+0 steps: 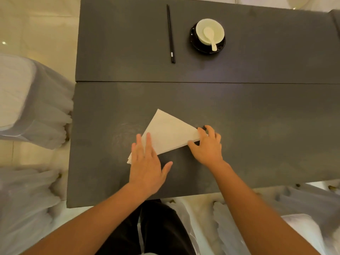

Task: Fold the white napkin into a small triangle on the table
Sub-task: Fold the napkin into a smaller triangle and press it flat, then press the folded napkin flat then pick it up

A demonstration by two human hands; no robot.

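Napkin (169, 133) looks light, limp (best held by corners). Left hand (147, 162) presses it flat-fingered; right hand (207, 146) seemingly pinches one corner.

The dark table (257, 116) bears a folded white napkin (169, 133), black chopsticks (170, 34) and a black saucer (200, 48).

matt white paper napkin (169, 132) on a matt dark table (257, 111); glossy black saucer (195, 45)
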